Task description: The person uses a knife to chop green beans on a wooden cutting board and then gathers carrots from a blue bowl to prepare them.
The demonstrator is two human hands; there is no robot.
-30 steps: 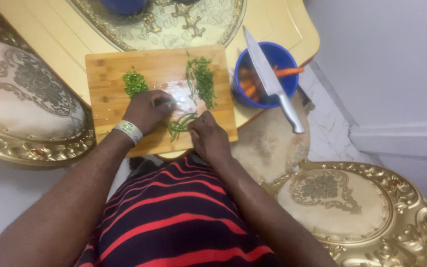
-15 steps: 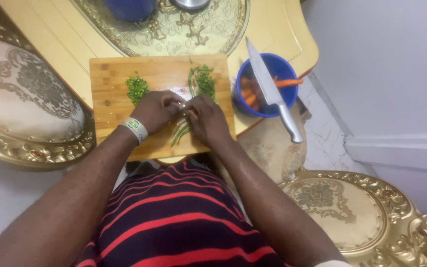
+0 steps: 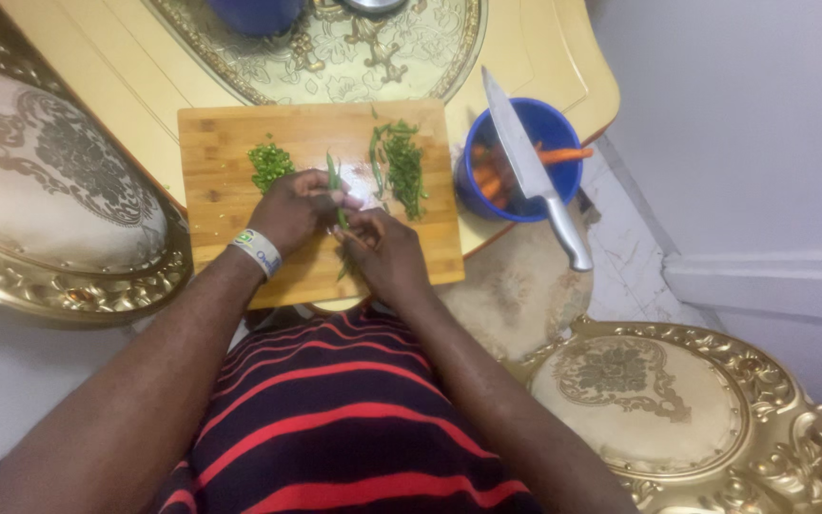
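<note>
Both hands meet over the middle of the wooden cutting board. The left hand has its fingers curled in and pinches a small bunch of green beans near their upper part. The right hand is also curled, its fingertips closed on the same bunch lower down, just below the left hand and touching it.

On the board, a small heap of chopped green pieces lies just left of the left hand, and a looser pile of uncut beans lies to the right of the hands. A blue bowl with carrot sticks stands just off the board's right edge, at the corner of the table. A large knife rests across the bowl's rim, blade up and away, handle sticking out toward the person. 2 gilded chairs flank the table.

The held bunch runs nearly straight away from the person, its long axis along the board's short side, with the upper tips above the left hand and the lower ends showing beneath the right hand.
</note>
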